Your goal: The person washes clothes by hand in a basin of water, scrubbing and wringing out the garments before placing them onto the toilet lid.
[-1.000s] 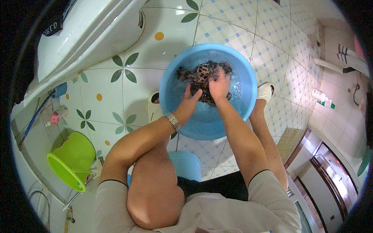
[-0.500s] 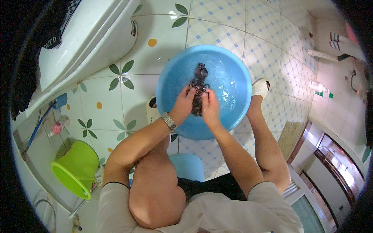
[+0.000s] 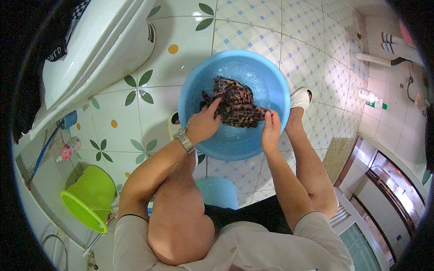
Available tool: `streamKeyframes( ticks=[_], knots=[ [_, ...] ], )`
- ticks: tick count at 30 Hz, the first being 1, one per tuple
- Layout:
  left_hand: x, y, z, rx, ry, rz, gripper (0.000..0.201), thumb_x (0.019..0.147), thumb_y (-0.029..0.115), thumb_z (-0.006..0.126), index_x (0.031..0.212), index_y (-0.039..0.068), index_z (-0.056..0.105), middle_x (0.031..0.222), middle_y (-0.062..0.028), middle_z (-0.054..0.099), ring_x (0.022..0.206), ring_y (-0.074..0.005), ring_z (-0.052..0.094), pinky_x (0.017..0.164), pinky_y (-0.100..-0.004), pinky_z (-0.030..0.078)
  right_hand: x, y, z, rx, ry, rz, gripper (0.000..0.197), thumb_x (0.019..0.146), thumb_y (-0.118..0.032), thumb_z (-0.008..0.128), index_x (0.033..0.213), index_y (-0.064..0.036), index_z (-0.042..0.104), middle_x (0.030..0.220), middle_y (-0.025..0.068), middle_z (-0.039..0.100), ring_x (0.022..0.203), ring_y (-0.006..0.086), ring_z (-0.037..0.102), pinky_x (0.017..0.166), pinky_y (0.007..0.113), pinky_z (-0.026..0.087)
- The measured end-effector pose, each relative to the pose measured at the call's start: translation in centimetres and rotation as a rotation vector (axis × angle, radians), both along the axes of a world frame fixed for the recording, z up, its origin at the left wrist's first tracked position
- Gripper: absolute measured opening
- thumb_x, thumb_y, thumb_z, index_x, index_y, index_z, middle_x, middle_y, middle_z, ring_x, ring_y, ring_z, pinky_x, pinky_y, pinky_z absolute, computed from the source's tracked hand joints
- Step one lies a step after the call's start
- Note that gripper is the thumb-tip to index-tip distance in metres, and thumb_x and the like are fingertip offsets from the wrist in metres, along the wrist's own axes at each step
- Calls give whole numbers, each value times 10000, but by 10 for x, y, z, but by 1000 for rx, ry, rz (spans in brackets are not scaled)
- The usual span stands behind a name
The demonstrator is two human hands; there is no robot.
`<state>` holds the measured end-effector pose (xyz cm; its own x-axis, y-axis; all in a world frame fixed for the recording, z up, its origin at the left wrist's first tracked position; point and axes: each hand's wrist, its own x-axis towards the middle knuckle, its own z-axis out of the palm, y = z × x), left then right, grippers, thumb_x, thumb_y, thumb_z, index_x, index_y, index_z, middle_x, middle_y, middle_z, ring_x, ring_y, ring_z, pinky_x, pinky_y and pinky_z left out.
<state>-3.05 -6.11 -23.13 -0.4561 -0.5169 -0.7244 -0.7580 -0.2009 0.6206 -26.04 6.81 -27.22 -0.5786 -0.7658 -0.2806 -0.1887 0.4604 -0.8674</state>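
Observation:
A wet leopard-print cloth, brown and black, is spread over the water in a round light-blue basin. My left hand, with a metal watch on its wrist, grips the cloth's left side. Its index finger lies stretched over the fabric while the other fingers curl in. At the right end, my right hand pinches a corner of the cloth near the basin's wall. What kind of garment it is does not show.
Beneath me stands a light-blue stool or tub. At left are a lime-green bucket, a pink-labelled bottle and a white tub-like fixture with dark clothing over it. A white bottle lies at the right wall.
The bunched cloth is now opened out wider. My right hand has moved right with one corner, and my left hand slightly left and down.

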Motion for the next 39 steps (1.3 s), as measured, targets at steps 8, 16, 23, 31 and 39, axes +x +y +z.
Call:
streamKeyframes(
  ticks=[8,16,23,31,39],
  knots=[
    [-3,-11,30,-545,450,-189,853,815,362,764,1514,137,331,1537,-242,305,1423,-407,303,1138,-474,329,35,-68,116,-58,-95,325,200,961,-80,593,1144,-7,626,903,19,640,811,88,581,743,247,480],
    [-8,-41,61,167,744,303,185,950,138,628,1075,2,646,931,-10,688,850,-69,599,784,-250,500,23,-84,100,27,-469,506,318,889,-174,712,1160,-27,634,942,70,672,933,151,625,830,299,491],
    [9,-47,41,254,814,589,223,996,154,565,1152,31,666,1067,-11,697,990,-78,614,887,-262,499,14,-79,47,212,102,806,272,896,-132,684,1144,-23,672,1140,109,690,1035,217,632,920,324,479],
    [21,-47,29,14,665,589,232,1002,174,568,1150,17,654,1044,-7,690,958,-77,603,878,-254,490,-11,-83,91,141,-99,627,120,893,-29,677,1006,2,653,956,8,638,880,104,583,781,259,472],
    [19,-43,37,43,682,431,247,949,190,653,1120,11,657,1052,-11,683,953,-94,598,875,-269,485,-9,-91,118,-52,-117,431,138,850,-57,710,952,5,642,791,2,570,688,90,472,638,234,396]
  ],
)
